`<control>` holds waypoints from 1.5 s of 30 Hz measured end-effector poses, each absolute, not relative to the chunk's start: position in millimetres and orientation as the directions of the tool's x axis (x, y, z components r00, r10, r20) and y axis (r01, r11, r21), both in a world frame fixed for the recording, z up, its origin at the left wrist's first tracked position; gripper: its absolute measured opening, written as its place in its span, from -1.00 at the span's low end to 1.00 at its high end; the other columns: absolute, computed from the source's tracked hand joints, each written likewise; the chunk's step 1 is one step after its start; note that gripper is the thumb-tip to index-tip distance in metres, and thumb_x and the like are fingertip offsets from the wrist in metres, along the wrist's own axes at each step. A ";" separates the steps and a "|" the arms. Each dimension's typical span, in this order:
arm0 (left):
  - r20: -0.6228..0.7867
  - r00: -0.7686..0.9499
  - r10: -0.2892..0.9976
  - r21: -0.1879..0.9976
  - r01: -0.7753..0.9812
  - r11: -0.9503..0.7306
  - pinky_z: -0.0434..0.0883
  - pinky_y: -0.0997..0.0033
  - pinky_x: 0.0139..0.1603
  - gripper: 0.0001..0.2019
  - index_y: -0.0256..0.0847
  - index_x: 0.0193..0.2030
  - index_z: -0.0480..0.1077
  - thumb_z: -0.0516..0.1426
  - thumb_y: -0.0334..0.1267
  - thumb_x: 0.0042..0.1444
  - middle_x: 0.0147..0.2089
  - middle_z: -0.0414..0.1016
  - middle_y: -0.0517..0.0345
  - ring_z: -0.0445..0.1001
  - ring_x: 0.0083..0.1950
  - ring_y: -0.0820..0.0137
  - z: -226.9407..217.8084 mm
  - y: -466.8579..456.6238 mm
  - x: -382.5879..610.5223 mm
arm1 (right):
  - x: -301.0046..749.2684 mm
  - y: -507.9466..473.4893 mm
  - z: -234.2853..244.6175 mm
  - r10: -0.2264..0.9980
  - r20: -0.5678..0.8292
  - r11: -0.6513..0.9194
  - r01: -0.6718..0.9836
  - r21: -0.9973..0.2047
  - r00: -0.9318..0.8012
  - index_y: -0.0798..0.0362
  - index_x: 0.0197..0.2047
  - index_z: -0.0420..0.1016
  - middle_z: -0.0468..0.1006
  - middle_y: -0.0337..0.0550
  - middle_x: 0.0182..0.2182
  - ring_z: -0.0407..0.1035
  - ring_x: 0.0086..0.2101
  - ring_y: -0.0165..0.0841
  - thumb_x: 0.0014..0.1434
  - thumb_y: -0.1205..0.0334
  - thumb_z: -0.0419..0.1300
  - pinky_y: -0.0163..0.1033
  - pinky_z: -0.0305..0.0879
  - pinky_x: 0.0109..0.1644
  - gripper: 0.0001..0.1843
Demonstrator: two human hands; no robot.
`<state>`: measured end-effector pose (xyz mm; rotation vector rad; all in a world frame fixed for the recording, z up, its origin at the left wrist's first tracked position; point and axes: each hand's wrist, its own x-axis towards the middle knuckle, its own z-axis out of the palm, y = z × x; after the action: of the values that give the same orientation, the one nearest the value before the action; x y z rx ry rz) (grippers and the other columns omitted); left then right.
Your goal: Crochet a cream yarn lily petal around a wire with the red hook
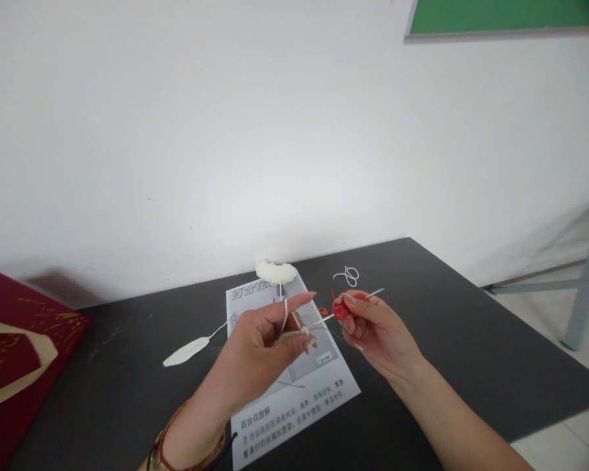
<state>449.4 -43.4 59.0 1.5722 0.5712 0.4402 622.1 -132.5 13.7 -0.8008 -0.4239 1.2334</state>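
Between thumb and fingers, my left hand (265,343) pinches a small white crochet piece (310,341), and its index finger is stretched out with white yarn (285,313) running over it. That yarn leads back to a white yarn skein (275,271) at the wall. My right hand (373,327) is closed around the red grip of a crochet hook (346,307). The hook's thin metal shaft points left and reaches the crochet piece; whether its tip is inside a stitch I cannot tell.
Under my hands lies a printed pattern sheet (294,418). A finished white crocheted petal (186,351) rests to the left. Beyond my right hand are a loose white yarn loop (352,276) and an orange stitch marker (322,312). A dark red gift bag (24,360) stands at far left on the black table (495,366).
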 end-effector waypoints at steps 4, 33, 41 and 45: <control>-0.055 0.825 0.562 0.995 0.093 -0.038 0.31 0.42 -0.29 -0.59 -0.18 0.07 0.42 0.23 -0.27 0.04 -0.39 0.44 0.21 0.38 -0.36 0.45 64.9 -43.3 444.4 | 624.0 -134.0 12.8 0.951 -0.117 0.113 -0.673 -0.731 0.286 0.16 -0.47 0.52 0.39 -0.33 -0.74 0.16 -0.75 -0.60 0.02 0.23 0.33 -0.50 0.06 -0.72 -0.83; -0.018 0.856 0.518 0.985 0.103 -0.137 0.31 0.39 -0.22 -0.62 -0.09 0.15 0.35 0.10 -0.30 0.17 -0.33 0.45 0.20 0.42 -0.28 0.42 63.2 -42.4 438.9 | 627.6 -143.8 21.1 0.898 0.100 0.293 -0.415 -0.862 0.428 0.17 -0.46 0.58 0.43 -0.24 -0.73 0.23 -0.73 -0.55 0.06 0.23 0.29 -0.47 0.10 -0.69 -0.83; -0.055 0.858 0.511 0.979 0.147 -0.142 0.30 0.39 -0.27 -0.60 -0.08 0.17 0.33 0.08 -0.30 0.17 -0.34 0.43 0.19 0.38 -0.32 0.42 65.3 -40.1 440.5 | 627.4 -143.6 22.5 0.892 0.118 0.302 -0.381 -0.874 0.437 0.16 -0.46 0.58 0.43 -0.24 -0.73 0.24 -0.72 -0.55 0.06 0.24 0.29 -0.47 0.10 -0.69 -0.84; -0.098 0.859 0.503 0.982 0.166 -0.093 0.28 0.42 -0.32 -0.58 -0.09 0.17 0.32 0.11 -0.30 0.15 -0.34 0.42 0.19 0.38 -0.34 0.43 66.9 -40.2 440.9 | 626.3 -142.5 20.3 0.902 0.095 0.282 -0.407 -0.869 0.422 0.16 -0.46 0.58 0.43 -0.25 -0.73 0.23 -0.73 -0.55 0.07 0.23 0.28 -0.47 0.10 -0.69 -0.83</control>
<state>440.9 -40.2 66.9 1.6631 0.5262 0.3048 626.3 -142.5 20.3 -0.8866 -0.6706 0.9698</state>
